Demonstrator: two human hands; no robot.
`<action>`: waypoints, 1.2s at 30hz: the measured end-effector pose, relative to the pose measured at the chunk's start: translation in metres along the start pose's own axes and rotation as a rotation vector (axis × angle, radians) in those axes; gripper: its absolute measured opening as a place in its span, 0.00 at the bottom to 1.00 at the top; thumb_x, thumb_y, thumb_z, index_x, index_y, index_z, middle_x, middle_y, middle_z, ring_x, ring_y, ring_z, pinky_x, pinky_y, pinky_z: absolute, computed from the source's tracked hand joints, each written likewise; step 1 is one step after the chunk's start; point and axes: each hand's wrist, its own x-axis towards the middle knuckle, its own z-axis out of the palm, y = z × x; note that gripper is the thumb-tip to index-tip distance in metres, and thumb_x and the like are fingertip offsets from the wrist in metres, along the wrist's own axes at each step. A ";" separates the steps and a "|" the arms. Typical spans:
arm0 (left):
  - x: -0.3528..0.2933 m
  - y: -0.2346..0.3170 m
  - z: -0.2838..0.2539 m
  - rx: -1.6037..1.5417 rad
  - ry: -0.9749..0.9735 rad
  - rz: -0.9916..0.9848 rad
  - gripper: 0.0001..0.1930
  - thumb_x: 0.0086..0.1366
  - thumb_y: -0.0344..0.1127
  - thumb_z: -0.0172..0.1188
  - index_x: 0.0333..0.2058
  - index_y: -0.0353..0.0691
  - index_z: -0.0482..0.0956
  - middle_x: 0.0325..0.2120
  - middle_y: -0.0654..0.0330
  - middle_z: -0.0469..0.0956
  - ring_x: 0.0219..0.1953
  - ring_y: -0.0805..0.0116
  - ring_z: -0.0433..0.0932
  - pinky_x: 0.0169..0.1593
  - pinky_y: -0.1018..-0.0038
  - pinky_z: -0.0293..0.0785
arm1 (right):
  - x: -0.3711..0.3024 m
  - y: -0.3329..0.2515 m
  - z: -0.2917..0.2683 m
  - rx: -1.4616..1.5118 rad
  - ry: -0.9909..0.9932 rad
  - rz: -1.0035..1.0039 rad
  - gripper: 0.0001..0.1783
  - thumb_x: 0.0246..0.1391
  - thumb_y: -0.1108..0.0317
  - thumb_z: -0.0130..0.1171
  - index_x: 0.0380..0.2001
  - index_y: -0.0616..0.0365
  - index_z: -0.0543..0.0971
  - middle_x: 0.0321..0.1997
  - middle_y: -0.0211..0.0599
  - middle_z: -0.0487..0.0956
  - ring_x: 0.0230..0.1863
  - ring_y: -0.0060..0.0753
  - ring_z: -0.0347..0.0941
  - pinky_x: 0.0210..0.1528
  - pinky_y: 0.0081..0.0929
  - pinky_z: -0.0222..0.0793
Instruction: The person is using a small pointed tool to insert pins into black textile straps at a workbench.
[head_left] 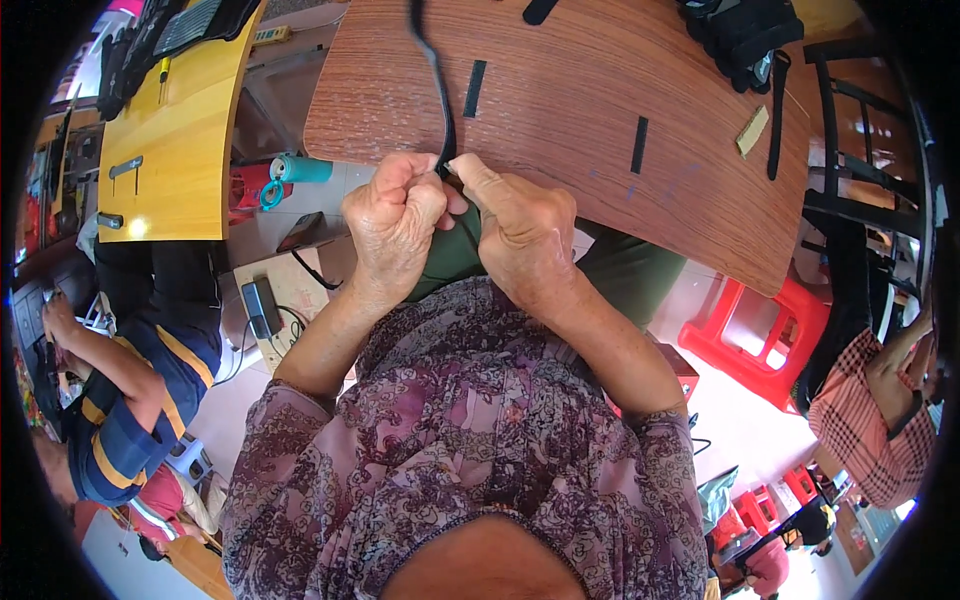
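Note:
A narrow black strap (438,75) runs from the far edge of the view across the brown wooden table (560,90) down to my hands. My left hand (392,222) is closed around its near end at the table's front edge, fingers curled in. Beside it, my right hand (528,235) pinches the same strap, thumb and forefinger touching it close to the left fingers. The strap's very end is hidden between the hands. On the table lie short black strips, one (474,89) near the strap and another (639,145) farther right.
A pile of black straps (740,35) and a tan piece (752,132) lie at the table's right. A yellow table (170,150) stands left, a teal bottle (303,168) between. A red stool (755,345) is at right. Other people sit on both sides.

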 end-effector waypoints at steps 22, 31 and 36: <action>0.003 0.001 -0.014 0.474 0.110 0.413 0.07 0.52 0.21 0.59 0.31 0.33 0.73 0.13 0.57 0.72 0.15 0.69 0.74 0.20 0.77 0.68 | 0.023 -0.019 -0.013 0.303 0.000 0.139 0.07 0.48 0.75 0.57 0.32 0.66 0.76 0.23 0.42 0.77 0.24 0.24 0.74 0.26 0.22 0.68; 0.008 0.011 -0.014 0.690 0.068 0.742 0.07 0.49 0.18 0.59 0.28 0.31 0.73 0.13 0.56 0.71 0.14 0.66 0.73 0.18 0.74 0.67 | 0.027 -0.010 -0.004 0.403 -0.164 0.134 0.06 0.47 0.77 0.56 0.31 0.64 0.76 0.20 0.37 0.75 0.22 0.18 0.71 0.24 0.20 0.66; 0.009 0.008 -0.016 0.706 0.039 0.817 0.09 0.46 0.16 0.60 0.28 0.30 0.73 0.15 0.57 0.71 0.14 0.66 0.72 0.18 0.74 0.66 | 0.031 -0.009 -0.002 0.411 -0.112 0.084 0.04 0.41 0.78 0.55 0.25 0.62 0.74 0.18 0.41 0.73 0.21 0.33 0.71 0.22 0.28 0.66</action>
